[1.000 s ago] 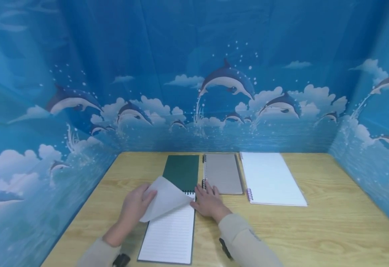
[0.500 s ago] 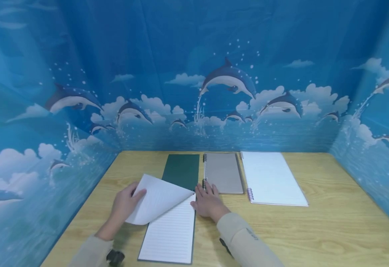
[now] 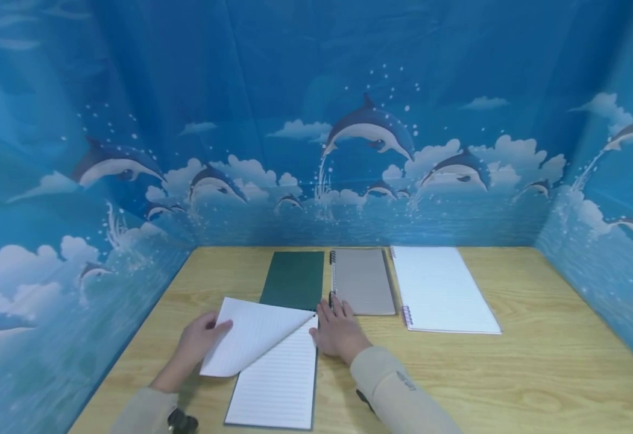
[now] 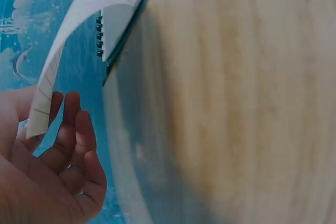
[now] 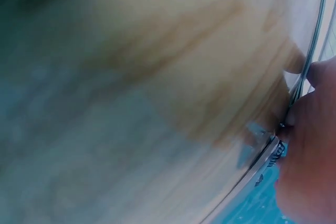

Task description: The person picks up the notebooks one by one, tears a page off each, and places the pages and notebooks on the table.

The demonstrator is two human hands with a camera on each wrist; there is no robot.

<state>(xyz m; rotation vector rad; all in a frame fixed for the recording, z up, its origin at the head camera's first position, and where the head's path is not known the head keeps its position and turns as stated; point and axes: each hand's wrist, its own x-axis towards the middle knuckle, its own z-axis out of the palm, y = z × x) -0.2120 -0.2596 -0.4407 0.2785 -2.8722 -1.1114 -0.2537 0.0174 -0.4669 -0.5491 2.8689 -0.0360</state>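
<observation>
A top-bound spiral notebook lies unfolded on the table, its dark green cover (image 3: 295, 280) on the far side and a lined page (image 3: 278, 386) on the near side. My left hand (image 3: 197, 340) pinches the left edge of a lifted sheet (image 3: 254, 334), which slants up from the binding and hides most of the coil. In the left wrist view that sheet (image 4: 79, 14) curves between the thumb and fingers of the left hand (image 4: 58, 166). With fingers extended, my right hand (image 3: 340, 331) rests at the notebook's right edge near the coil, its fingertips by a grey notebook (image 3: 365, 280).
Right of the grey notebook lies a larger white notebook (image 3: 447, 289) with a purple coil. The wooden table (image 3: 544, 361) is bounded at the back and sides by a blue dolphin-print curtain (image 3: 273, 150).
My left hand has moved left and slightly down with the sheet's edge, and the sheet now spreads further left over the notebook. The right hand has hardly moved.
</observation>
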